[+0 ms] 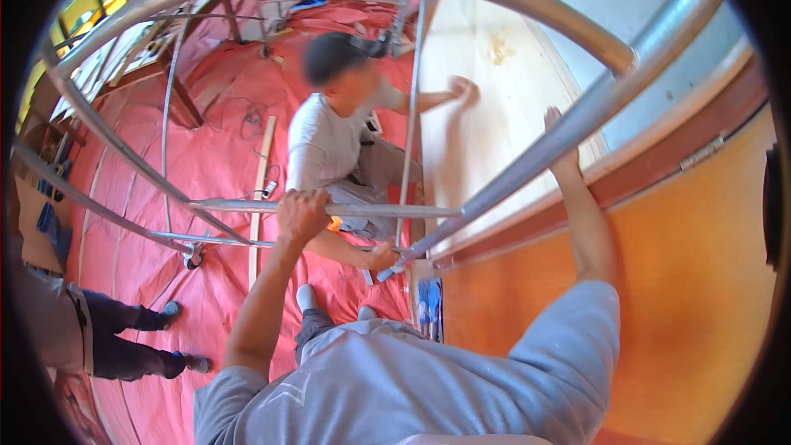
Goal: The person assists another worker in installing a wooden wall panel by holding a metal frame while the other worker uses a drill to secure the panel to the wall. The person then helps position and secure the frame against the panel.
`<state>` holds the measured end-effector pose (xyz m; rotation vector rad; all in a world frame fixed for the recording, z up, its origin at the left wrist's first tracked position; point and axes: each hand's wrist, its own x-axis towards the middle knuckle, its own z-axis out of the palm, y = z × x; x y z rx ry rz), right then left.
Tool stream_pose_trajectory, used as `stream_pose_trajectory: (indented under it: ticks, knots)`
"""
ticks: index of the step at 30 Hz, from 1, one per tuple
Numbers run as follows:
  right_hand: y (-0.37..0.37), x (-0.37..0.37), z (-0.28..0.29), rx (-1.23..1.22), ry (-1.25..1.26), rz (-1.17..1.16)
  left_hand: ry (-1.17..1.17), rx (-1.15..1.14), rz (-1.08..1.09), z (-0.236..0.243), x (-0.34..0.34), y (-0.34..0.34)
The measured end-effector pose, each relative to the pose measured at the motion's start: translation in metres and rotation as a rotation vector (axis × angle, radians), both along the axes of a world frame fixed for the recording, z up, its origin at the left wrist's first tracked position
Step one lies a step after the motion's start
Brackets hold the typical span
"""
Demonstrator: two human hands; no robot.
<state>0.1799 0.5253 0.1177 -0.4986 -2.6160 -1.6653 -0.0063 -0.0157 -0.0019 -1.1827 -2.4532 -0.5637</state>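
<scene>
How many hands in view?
4. Wearer's left hand on the crossbar, right hand at the tube. Crouching person: upper hand over the board, lower hand near the tube's lower end. Standing person's may be hidden.

Grey tee, short slvs, dk pants

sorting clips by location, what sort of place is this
Likely a room under renovation or carpentry work: pink sheeting covers the floor, and a scaffold-like metal frame stands beside a large pale board.
</scene>
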Motion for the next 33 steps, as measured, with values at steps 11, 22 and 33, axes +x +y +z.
stream_pose_trajectory:
  ticks: [11,22,33]
  knots:
    - [-0.106,-0.041,-0.004,-1.091,-0.029,0.389,0.094,-0.01,0.036,0.0,0.0,0.0]
    - [0.054,-0.053,-0.033,-1.284,0.212,0.469,0.081,0.021,-0.004,0.005,-0.001,0.019]
    - [0.054,-0.055,-0.059,-1.322,0.456,0.303,0.144,0.003,-0.004,-0.002,0.002,0.007]
